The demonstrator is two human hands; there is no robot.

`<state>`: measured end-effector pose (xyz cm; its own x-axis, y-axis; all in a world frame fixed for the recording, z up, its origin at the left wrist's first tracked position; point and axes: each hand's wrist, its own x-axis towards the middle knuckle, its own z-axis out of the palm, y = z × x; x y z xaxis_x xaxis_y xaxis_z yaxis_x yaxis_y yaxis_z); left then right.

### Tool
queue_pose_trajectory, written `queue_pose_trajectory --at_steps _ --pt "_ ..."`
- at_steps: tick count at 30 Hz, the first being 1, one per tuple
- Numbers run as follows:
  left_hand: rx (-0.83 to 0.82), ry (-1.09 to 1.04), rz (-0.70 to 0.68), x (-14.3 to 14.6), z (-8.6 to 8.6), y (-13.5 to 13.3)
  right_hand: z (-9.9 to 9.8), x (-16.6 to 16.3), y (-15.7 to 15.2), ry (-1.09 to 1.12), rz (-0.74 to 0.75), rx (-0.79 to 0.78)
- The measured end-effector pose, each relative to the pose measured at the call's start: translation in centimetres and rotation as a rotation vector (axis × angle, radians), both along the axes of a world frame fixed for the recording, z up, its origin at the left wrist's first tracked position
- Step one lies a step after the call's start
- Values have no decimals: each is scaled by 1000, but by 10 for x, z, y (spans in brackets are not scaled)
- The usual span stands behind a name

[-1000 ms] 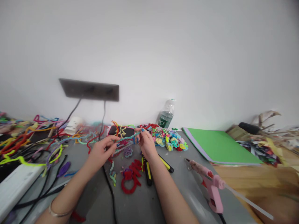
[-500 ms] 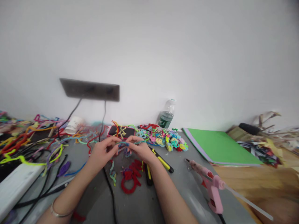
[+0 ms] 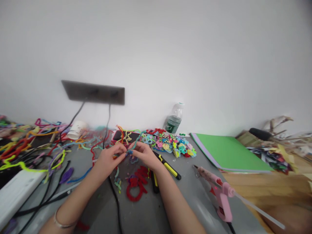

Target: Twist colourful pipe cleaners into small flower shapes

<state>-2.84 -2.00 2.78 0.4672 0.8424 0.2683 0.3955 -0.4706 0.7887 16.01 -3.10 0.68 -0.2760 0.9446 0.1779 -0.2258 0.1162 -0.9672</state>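
Observation:
A teal pipe cleaner (image 3: 137, 139) is pinched between the fingertips of both hands, its free end rising up and to the right. My left hand (image 3: 108, 160) is closed on its lower end; my right hand (image 3: 144, 156) pinches it from the other side. The fingers partly hide where it is bent. Below the hands on the grey table lie a red pipe-cleaner piece with a ring shape (image 3: 135, 190) and a short pastel twisted strand (image 3: 118, 182). A phone (image 3: 124, 136) with a yellow pipe cleaner on it lies behind the hands.
Yellow-and-black cutters (image 3: 170, 169) lie by my right forearm. A pink glue gun (image 3: 220, 195) and green sheets (image 3: 231, 152) are at right. Pipe-cleaner flowers (image 3: 170, 143) and a bottle (image 3: 174, 120) stand near the wall. Left are a paper cup (image 3: 77, 130), loose pipe cleaners and black cables.
The teal pipe cleaner was stretched level between the fingers and now points upward to the right. Both hands have come slightly closer together.

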Motion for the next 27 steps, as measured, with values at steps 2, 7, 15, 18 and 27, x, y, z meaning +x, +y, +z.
queue_pose_trajectory --at_steps 2,7,15,18,27 --pt "14 4 2 1 2 0 1 0 -1 -23 4 19" --pt "10 8 -28 4 8 -1 5 0 -2 -23 33 61" --pt "-76 -71 -47 5 11 -2 4 -1 -2 -14 41 56" --pt "-89 -59 -54 4 10 -1 3 -2 -3 -12 49 61" --pt "-22 -110 6 3 4 0 2 -1 -1 68 -22 75"
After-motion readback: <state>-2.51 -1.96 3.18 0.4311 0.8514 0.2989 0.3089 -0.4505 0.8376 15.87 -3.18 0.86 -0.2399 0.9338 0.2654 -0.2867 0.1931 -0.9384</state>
